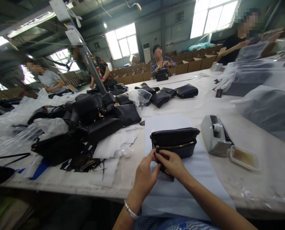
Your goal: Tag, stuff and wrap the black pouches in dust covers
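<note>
A black bag with a gold zipper lies on a sheet of white paper in front of me. At the bag's left end, my left hand and my right hand meet, fingertips pinched together at the black zipper pull. A black tag with pale lettering hangs below my fingers, partly covered by my right hand. What exactly lies between the fingertips is partly hidden.
To the right stand a grey tape dispenser and a shallow dish. Black bags are heaped at the left, beside loose tags and papers. Plastic-wrapped bags lie far right. Several people stand around the table.
</note>
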The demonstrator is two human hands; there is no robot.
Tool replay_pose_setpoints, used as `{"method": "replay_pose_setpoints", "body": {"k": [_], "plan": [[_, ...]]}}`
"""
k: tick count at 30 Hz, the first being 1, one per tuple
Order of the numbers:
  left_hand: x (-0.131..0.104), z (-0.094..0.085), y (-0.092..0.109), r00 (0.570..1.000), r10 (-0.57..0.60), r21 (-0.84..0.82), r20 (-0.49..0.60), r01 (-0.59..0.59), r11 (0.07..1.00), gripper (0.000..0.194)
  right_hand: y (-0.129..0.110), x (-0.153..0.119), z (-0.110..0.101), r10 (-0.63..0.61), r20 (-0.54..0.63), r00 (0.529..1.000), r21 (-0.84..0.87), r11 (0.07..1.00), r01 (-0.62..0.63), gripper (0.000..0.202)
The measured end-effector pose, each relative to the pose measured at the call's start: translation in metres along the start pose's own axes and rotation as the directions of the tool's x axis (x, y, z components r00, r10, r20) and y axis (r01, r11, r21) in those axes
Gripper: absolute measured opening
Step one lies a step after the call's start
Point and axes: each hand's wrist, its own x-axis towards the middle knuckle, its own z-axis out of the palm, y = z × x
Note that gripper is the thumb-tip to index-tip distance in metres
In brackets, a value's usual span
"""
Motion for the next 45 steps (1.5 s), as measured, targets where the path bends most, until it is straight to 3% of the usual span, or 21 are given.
{"method": "replay_pose_setpoints", "body": {"k": [2,5,8,12,14,18,20,22,26,30,33,36,37,38,40,41,43,45], "plan": [[-0.005,-0.004,-0.002,1.0,0.005,0.161,0.003,-0.005,0.987,0.052,0.002,0.0,0.001,0.008,-0.021,1.0,0.02,1.0,-0.007,0.035],[-0.01,-0.014,-0.003,1.0,-0.011,0.394,-0.027,0.021,0.919,0.039,0.004,-0.006,-0.001,-0.046,-0.142,0.989,-0.104,0.994,0.032,0.032],[-0.008,-0.023,-0.001,0.993,0.001,0.48,-0.117,0.056,0.876,0.037,0.004,-0.012,-0.002,-0.037,-0.205,0.978,-0.104,0.994,0.016,0.034],[-0.002,-0.027,-0.001,0.984,0.03,0.441,-0.175,0.051,0.896,0.034,0.0,-0.015,-0.01,0.19,-0.077,0.979,0.176,0.969,-0.175,0.046],[0.0,-0.033,-0.01,0.981,0.01,0.378,-0.194,0.066,0.923,0.032,-0.001,-0.015,-0.017,0.249,-0.015,0.968,0.17,0.955,-0.243,0.047],[0.005,-0.062,-0.052,0.95,-0.081,0.396,-0.301,0.202,0.896,0.035,-0.006,-0.013,-0.028,0.262,-0.017,0.965,0.006,0.965,-0.262,0.046],[0.007,-0.082,-0.081,0.922,-0.169,0.474,-0.348,0.329,0.817,0.039,-0.008,-0.012,-0.029,0.268,0.016,0.963,0.092,0.959,-0.269,0.046],[0.01,-0.098,-0.108,0.906,-0.216,0.482,-0.363,0.381,0.789,0.047,-0.01,-0.012,-0.027,0.284,0.062,0.957,0.223,0.931,-0.29,0.044],[0.008,-0.114,-0.149,0.92,-0.259,0.45,-0.293,0.372,0.812,0.051,-0.011,-0.015,-0.025,0.309,0.108,0.945,0.307,0.894,-0.328,0.042],[0.005,-0.123,-0.163,0.934,-0.259,0.393,-0.245,0.34,0.855,0.04,-0.011,-0.015,-0.028,0.339,0.142,0.93,0.32,0.873,-0.367,0.046],[0.005,-0.121,-0.147,0.912,-0.248,0.364,-0.325,0.363,0.858,0.039,-0.009,-0.012,-0.025,0.364,0.088,0.927,0.319,0.872,-0.372,0.05],[0.005,-0.094,-0.099,0.88,-0.261,0.256,-0.398,0.38,0.889,0.038,-0.005,-0.01,-0.02,0.353,0.084,0.932,0.333,0.872,-0.36,0.054],[0.004,-0.078,-0.079,0.887,-0.316,0.052,-0.337,0.353,0.934,0.037,-0.005,-0.01,-0.018,0.339,0.098,0.936,0.327,0.877,-0.352,0.053],[0.003,-0.06,-0.058,0.911,-0.356,-0.176,-0.208,0.323,0.93,0.038,-0.005,-0.011,-0.017,0.326,0.109,0.939,0.315,0.885,-0.343,0.052],[-0.002,-0.024,-0.02,0.935,-0.341,-0.554,0.093,0.333,0.763,0.047,-0.006,-0.013,-0.014,0.297,0.106,0.949,0.292,0.903,-0.315,0.049],[-0.005,-0.008,-0.005,0.93,-0.304,-0.667,0.207,0.362,0.651,0.051,-0.007,-0.014,-0.014,0.286,0.093,0.954,0.288,0.909,-0.301,0.049],[-0.013,0.014,0.013,0.903,-0.29,-0.755,0.317,0.425,0.499,0.056,-0.008,-0.015,-0.012,0.267,0.071,0.961,0.282,0.919,-0.276,0.048],[-0.019,0.021,0.017,0.885,-0.333,-0.75,0.325,0.456,0.48,0.061,-0.007,-0.016,-0.011,0.244,0.043,0.969,0.249,0.936,-0.247,0.045]]}}
